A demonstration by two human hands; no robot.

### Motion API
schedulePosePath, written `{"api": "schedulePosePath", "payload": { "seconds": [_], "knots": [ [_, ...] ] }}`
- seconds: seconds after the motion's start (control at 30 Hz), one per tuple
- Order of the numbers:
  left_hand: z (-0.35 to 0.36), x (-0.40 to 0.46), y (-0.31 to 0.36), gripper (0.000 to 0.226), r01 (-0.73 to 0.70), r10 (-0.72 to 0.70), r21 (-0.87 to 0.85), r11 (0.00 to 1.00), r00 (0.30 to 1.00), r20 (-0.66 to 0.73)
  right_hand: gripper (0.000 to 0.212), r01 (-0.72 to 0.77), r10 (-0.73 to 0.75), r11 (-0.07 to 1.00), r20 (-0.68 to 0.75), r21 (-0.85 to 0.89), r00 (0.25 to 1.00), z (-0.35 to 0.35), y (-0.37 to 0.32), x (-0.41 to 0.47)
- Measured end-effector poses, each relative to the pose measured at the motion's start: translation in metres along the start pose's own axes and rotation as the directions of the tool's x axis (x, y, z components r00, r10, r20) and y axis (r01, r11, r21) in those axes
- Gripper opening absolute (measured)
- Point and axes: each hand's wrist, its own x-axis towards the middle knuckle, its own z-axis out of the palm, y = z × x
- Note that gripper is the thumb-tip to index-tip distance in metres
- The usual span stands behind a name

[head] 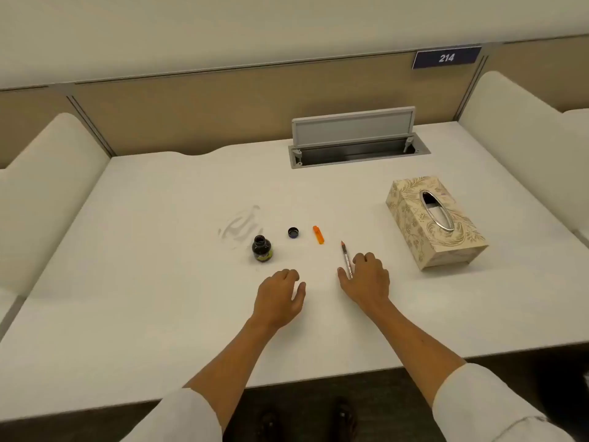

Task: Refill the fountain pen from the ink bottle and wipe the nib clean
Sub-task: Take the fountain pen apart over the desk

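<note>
Two white sleeves frame the near edge of my view, and beyond them both hands lie low over the white worktop (pixel 159 202): my left hand (pixel 279 296) is relaxed and holds nothing, just short of the ink bottle (pixel 262 248), while my right hand (pixel 366 279) rests beside the fountain pen (pixel 346 258), its fingers (pixel 363 258) loosely bent and touching or nearly touching the barrel; I cannot tell whether they have a grip on it. The pen lies flat, nib pointing away, between my right hand and the orange pen cap (pixel 318 234). The bottle stands upright and uncapped, its dark lid (pixel 293 232) set down apart on the worktop. My chief worry is that open bottle: a careless sweep of the left hand could tip it and flood the pale surface. The pen could also roll off if nudged, and a dripping nib would spot the worktop on its way to the tissue box (pixel 433 221), which sits well off to the right. A crumpled clear wrapper (pixel 240 224) lies behind the bottle. By count: one pen, one cap, one bottle, one lid, one wrapper, one tissue box, two hands.
</note>
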Motion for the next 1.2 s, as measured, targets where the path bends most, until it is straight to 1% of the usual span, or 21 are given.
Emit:
{"api": "schedulePosePath", "payload": {
  "seconds": [0.1,0.17,0.27,0.4,0.5,0.57,0.63,0.67,0.73,0.8,0.83,0.87,1.0,1.1,1.2],
  "knots": [
    [0.004,0.005,0.014,0.020,0.093,-0.091,-0.055,0.994,0.995,0.042,0.039,-0.048,0.043,0.994,0.055,0.102,0.998,-0.004,0.002,0.001],
    [0.005,0.010,0.024,0.020,0.161,-0.152,-0.075,0.984,0.982,0.109,0.035,-0.084,0.073,0.987,0.088,0.134,0.993,-0.007,0.001,0.001],
    [0.010,0.017,0.031,0.022,0.227,-0.210,-0.104,0.968,0.966,0.153,0.030,-0.106,0.092,0.981,0.094,0.160,0.991,-0.006,0.003,0.005],
    [0.018,0.025,0.037,0.020,0.305,-0.278,-0.184,0.934,0.947,0.160,0.028,-0.117,0.097,0.975,0.111,0.191,0.989,-0.002,0.007,0.007],
    [0.022,0.029,0.041,0.019,0.379,-0.347,-0.287,0.880,0.925,0.155,0.026,-0.116,0.092,0.968,0.113,0.224,0.989,-0.001,0.010,0.007],
    [0.025,0.032,0.042,0.019,0.429,-0.398,-0.352,0.832,0.903,0.160,0.025,-0.113,0.089,0.951,0.093,0.287,0.992,-0.002,0.012,0.005],
    [0.026,0.035,0.044,0.017,0.491,-0.460,-0.435,0.755,0.869,0.181,0.024,-0.097,0.083,0.928,0.055,0.360,0.995,-0.003,0.011,0.000],
    [0.025,0.037,0.046,0.018,0.526,-0.497,-0.482,0.701,0.845,0.200,0.024,-0.083,0.077,0.916,0.032,0.393,0.997,-0.003,0.010,-0.003],
    [0.022,0.042,0.050,0.025,0.607,-0.558,-0.579,0.545,0.777,0.289,0.023,-0.057,0.063,0.885,0.002,0.462,0.998,-0.005,0.006,-0.010],
    [0.016,0.049,0.056,0.024,0.655,-0.555,-0.671,0.348,0.721,0.416,0.021,-0.029,0.046,0.854,-0.020,0.519,0.999,-0.007,0.000,-0.016],
    [0.012,0.052,0.059,0.021,0.661,-0.534,-0.701,0.269,0.708,0.462,0.020,-0.013,0.035,0.842,-0.029,0.539,0.999,-0.009,-0.002,-0.018],
    [0.008,0.054,0.061,0.021,0.655,-0.509,-0.723,0.219,0.709,0.488,0.019,0.002,0.023,0.830,-0.037,0.557,0.999,-0.011,-0.005,-0.019],
    [-0.001,0.054,0.060,0.027,0.600,-0.433,-0.792,0.111,0.747,0.504,0.020,0.032,-0.020,0.802,-0.027,0.597,0.999,-0.012,-0.015,-0.019],
    [-0.005,0.052,0.054,0.028,0.572,-0.431,-0.820,0.033,0.748,0.504,0.021,0.055,-0.050,0.791,-0.026,0.610,0.998,-0.013,-0.023,-0.019],
    [-0.007,0.052,0.047,0.026,0.551,-0.432,-0.834,-0.007,0.751,0.499,0.019,0.078,-0.081,0.768,-0.025,0.636,0.996,-0.011,-0.031,-0.019]
  ]
}}
